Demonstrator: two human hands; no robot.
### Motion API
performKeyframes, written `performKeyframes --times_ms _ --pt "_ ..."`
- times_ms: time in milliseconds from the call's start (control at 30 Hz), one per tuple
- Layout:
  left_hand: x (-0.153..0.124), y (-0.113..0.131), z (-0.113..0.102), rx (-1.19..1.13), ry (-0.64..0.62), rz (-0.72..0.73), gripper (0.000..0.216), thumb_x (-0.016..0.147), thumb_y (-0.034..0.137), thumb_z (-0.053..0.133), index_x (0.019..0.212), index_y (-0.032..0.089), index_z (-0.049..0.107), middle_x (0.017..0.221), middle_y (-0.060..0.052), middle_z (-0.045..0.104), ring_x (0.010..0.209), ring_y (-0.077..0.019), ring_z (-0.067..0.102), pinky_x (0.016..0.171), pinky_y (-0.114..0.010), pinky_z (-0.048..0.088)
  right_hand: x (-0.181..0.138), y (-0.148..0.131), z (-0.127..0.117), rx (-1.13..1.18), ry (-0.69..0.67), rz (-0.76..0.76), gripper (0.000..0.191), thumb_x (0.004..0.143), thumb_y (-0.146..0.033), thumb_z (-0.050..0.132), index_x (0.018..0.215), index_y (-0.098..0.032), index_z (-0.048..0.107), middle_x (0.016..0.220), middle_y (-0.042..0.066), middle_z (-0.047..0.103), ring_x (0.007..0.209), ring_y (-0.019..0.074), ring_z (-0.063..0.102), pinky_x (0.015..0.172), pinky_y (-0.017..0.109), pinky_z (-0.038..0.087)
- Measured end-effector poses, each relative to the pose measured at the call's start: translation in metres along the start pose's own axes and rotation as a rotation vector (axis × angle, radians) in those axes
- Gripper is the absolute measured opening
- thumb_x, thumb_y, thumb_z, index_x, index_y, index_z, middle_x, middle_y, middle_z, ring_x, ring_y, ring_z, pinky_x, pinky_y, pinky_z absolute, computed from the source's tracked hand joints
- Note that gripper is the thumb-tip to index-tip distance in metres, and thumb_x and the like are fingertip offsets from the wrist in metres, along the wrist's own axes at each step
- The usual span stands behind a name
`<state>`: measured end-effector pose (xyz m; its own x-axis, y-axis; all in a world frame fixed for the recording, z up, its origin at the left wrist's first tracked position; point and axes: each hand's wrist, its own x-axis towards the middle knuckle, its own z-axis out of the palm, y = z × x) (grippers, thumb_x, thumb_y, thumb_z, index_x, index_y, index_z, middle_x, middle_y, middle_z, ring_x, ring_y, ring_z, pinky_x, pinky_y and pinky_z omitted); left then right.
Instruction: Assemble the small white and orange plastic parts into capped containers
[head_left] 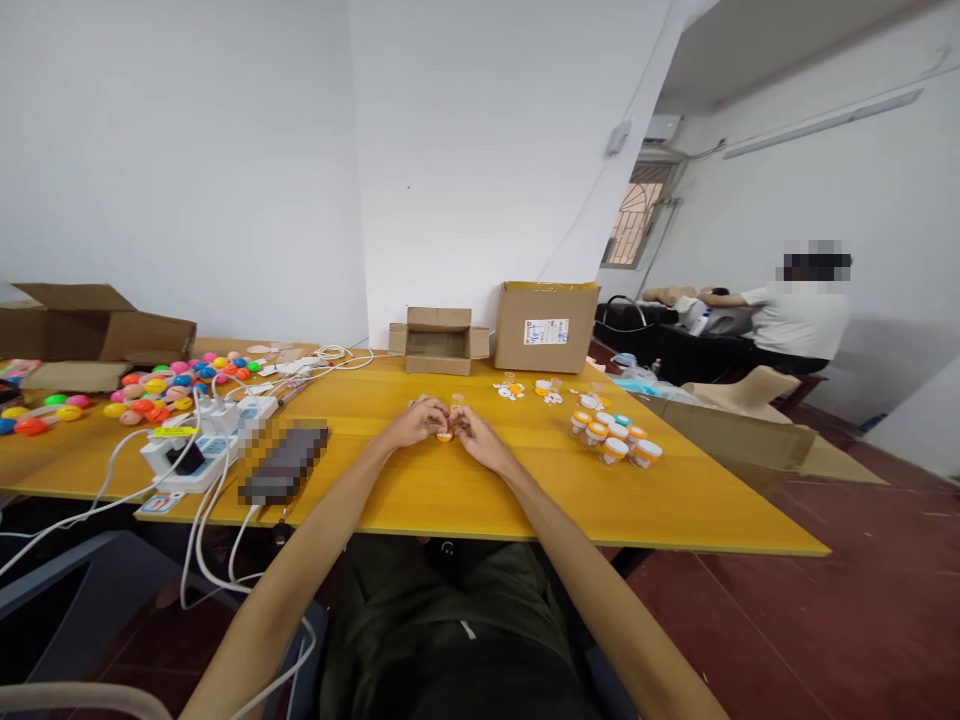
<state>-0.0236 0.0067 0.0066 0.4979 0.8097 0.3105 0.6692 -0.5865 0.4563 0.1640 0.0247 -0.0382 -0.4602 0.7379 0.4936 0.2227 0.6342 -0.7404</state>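
Note:
My left hand [417, 421] and my right hand [477, 434] meet at the middle of the yellow table [465, 490]. Their fingers are curled together around a small orange-and-white piece [445, 436] that rests on or just above the tabletop. Both hands pinch it from either side. To the right stands a cluster of small jars with orange, white and teal lids [615, 437]. Small white and orange toy parts [529, 389] lie beyond my hands.
Coloured plastic balls [161, 385] and an open cardboard box [90, 330] sit at the left, with a power strip and white cables [199, 455]. Two cardboard boxes [544, 325] stand at the table's far edge. Another person in a white shirt [799, 320] sits at the right.

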Motion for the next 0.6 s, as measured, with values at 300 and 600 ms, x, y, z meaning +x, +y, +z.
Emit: performKeyframes --times_ms 300,600 --pt "-0.0015 0.0009 -0.0020 -0.006 -0.001 0.005 0.016 0.085 0.028 0.059 0.080 0.025 0.073 0.111 -0.003 0.065 0.112 -0.0237 0.049 0.106 -0.040 0.030 0.0007 -0.0070 -0.0019 -0.011 0.026 -0.010 0.019 0.074 -0.014 0.042 0.088 -0.024 0.052 0.087 0.002 0.064 0.080 0.0179 0.061 0.078 0.034 0.049" --pt "-0.0014 0.0011 -0.0019 0.006 -0.007 -0.002 0.017 0.087 0.031 0.058 0.084 0.026 0.074 0.110 -0.003 0.065 0.111 -0.0236 0.049 0.106 -0.041 0.030 -0.0001 -0.0073 -0.0033 -0.015 0.005 -0.013 0.022 0.076 -0.015 0.045 0.093 -0.023 0.056 0.090 0.002 0.065 0.082 0.0178 0.061 0.076 0.032 0.049"
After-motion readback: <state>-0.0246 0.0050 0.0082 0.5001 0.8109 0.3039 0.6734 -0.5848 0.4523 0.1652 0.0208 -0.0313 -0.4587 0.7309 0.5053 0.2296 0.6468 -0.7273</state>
